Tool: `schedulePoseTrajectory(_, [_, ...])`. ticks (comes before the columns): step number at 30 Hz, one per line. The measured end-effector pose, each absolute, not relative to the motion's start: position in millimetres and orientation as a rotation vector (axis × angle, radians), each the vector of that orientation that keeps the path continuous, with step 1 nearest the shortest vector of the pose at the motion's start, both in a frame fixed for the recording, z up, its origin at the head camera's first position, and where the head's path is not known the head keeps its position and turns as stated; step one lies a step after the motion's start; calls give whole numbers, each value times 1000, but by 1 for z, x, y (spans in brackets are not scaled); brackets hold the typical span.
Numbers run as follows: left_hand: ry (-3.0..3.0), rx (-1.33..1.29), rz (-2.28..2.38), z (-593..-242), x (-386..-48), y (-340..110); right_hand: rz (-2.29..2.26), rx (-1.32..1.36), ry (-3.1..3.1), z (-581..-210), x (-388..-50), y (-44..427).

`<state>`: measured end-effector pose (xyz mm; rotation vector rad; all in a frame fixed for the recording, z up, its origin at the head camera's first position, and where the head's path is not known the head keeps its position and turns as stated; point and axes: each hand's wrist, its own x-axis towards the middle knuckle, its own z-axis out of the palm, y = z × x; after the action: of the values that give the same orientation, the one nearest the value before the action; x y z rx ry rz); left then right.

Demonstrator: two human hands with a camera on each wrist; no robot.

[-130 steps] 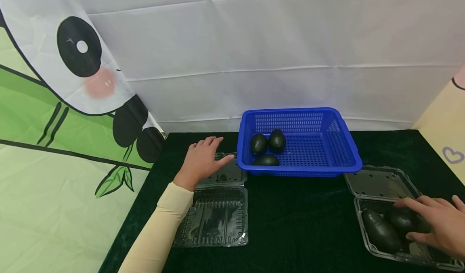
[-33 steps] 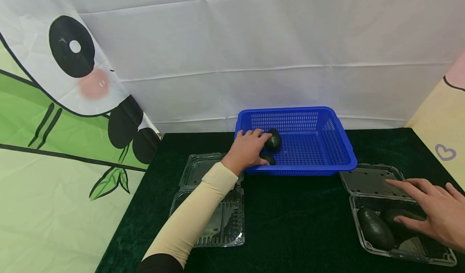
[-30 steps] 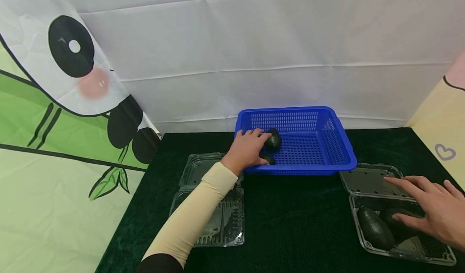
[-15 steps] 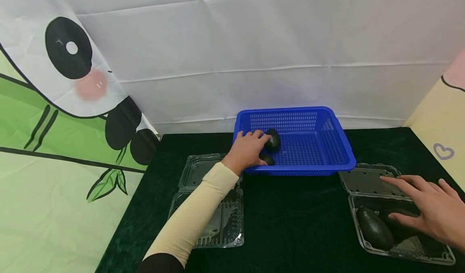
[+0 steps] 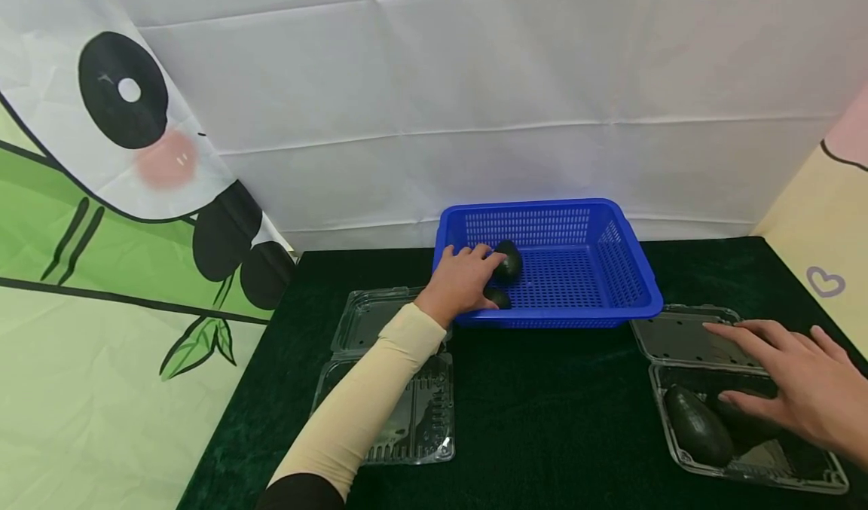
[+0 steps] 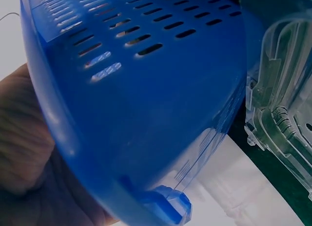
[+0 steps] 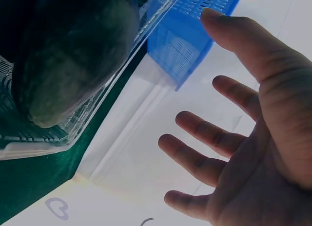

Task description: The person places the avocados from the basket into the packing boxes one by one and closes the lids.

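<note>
My left hand (image 5: 461, 280) reaches over the left rim of the blue basket (image 5: 576, 313), fingers spread and bent downward inside. One avocado (image 5: 508, 262) lies by the index fingertip, and another avocado (image 5: 498, 297) shows partly beside the thumb. Whatever is under the palm is hidden; the basket wall (image 6: 146, 109) blocks it in the left wrist view. My right hand (image 5: 800, 386) hovers with spread fingers above the right clear plastic clamshell (image 5: 678, 453). In the right wrist view its palm (image 7: 253, 172) is bare. Two avocados lie in that clamshell, the left avocado (image 5: 698, 426) plainly visible, the other avocado (image 5: 739, 416) partly covered.
Another lidded clear clamshell (image 5: 414, 419) lies unfolded beneath my left forearm, its visible part holding nothing. A dark green cloth (image 5: 549, 404) covers the table. White sheeting (image 5: 515, 96) hangs behind, and a printed panda backdrop (image 5: 129, 193) stands left.
My left hand has moved from above the left clamshell into the basket, covering the leftmost avocado, and has stayed there this last second. My right hand has lifted off the avocados and drifted slightly left.
</note>
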<state>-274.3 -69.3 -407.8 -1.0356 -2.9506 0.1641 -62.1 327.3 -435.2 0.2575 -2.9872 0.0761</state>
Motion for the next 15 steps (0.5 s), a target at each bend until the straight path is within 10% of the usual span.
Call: schedulePoseTrajectory(15, [-2960, -1029, 157, -410, -275, -68, 87, 465, -2855, -395, -101, 298])
